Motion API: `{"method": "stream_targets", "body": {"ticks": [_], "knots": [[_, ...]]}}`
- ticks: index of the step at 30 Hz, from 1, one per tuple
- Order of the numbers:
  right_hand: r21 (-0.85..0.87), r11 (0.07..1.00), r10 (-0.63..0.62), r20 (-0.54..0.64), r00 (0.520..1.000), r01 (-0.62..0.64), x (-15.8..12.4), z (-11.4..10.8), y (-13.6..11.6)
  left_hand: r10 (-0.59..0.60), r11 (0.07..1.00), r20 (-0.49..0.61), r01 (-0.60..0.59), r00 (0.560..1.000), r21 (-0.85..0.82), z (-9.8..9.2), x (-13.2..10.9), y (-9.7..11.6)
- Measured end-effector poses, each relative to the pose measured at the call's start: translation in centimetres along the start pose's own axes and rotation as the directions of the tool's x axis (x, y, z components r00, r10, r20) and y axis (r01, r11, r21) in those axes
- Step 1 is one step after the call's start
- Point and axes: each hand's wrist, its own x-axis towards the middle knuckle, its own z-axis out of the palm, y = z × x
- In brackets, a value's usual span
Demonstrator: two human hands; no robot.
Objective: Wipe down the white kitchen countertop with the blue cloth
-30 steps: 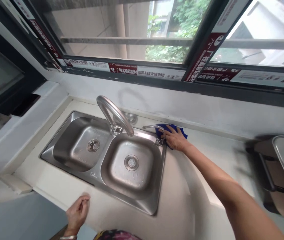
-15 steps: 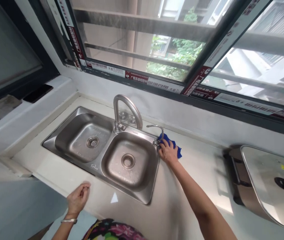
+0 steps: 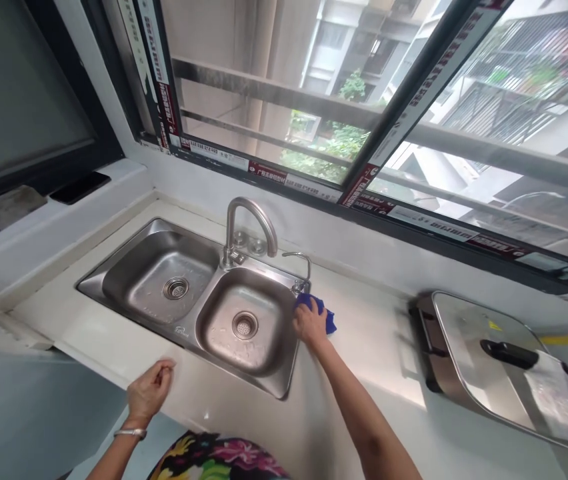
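Observation:
My right hand (image 3: 309, 325) presses a blue cloth (image 3: 325, 315) onto the right rim of a steel double sink (image 3: 199, 337), just below a small thin tap (image 3: 300, 267). Its fingers are closed over the cloth. My left hand (image 3: 148, 392) rests on the front edge of the white counter (image 3: 364, 373), fingers loosely curled with nothing visible in them. A silver bracelet is on its wrist. A tall curved faucet (image 3: 247, 223) stands behind the two basins.
A steel electric pan with a black-handled lid (image 3: 494, 360) sits on the counter to the right. A window with horizontal bars (image 3: 344, 113) runs along the back wall. A raised ledge (image 3: 49, 213) with a dark flat object lies at the left.
My right hand has slid the blue cloth from behind the small tap toward me along the sink's right rim. The view has lifted and pulled back. My left hand has stayed put.

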Motion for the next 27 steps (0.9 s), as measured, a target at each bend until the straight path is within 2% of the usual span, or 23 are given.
{"method": "stream_targets", "body": {"ticks": [3, 6, 12, 15, 17, 21, 27], "knots": [[0.017, 0.999, -0.028, -0.037, 0.999, 0.028, -2.1, 0.7, -0.7, -0.035, 0.999, 0.023, 0.035, 0.999, 0.0, 0.1, 0.1, 0.0], [0.043, 0.998, -0.044, -0.129, 0.991, 0.05, -5.3, 2.0, -1.7, -0.05, 0.999, 0.024, 0.051, 0.998, -0.004, 0.1, 0.1, 0.1], [0.117, 0.973, -0.151, -0.341, 0.928, 0.201, -13.1, 5.5, -3.1, -0.072, 0.997, 0.019, 0.072, 0.997, -0.002, 0.2, 0.1, 0.2], [0.15, 0.949, -0.203, -0.385, 0.9, 0.278, -16.4, 6.4, -3.5, -0.091, 0.996, 0.05, 0.091, 0.995, 0.0, 0.1, 0.2, 0.3], [0.178, 0.942, -0.198, -0.389, 0.9, 0.284, -17.4, 6.2, -3.6, -0.095, 0.995, 0.059, 0.094, 0.994, 0.014, 0.0, 0.2, 0.4], [0.209, 0.962, -0.091, -0.358, 0.929, 0.175, -16.4, 4.9, -3.5, -0.051, 0.998, 0.037, 0.049, 0.998, 0.049, -0.1, 0.3, 0.5], [0.123, 0.99, 0.104, -0.325, 0.94, -0.067, -10.5, 3.6, -1.2, -0.015, 0.997, 0.023, 0.013, 1.0, 0.073, -0.3, 0.3, 0.6]]}}
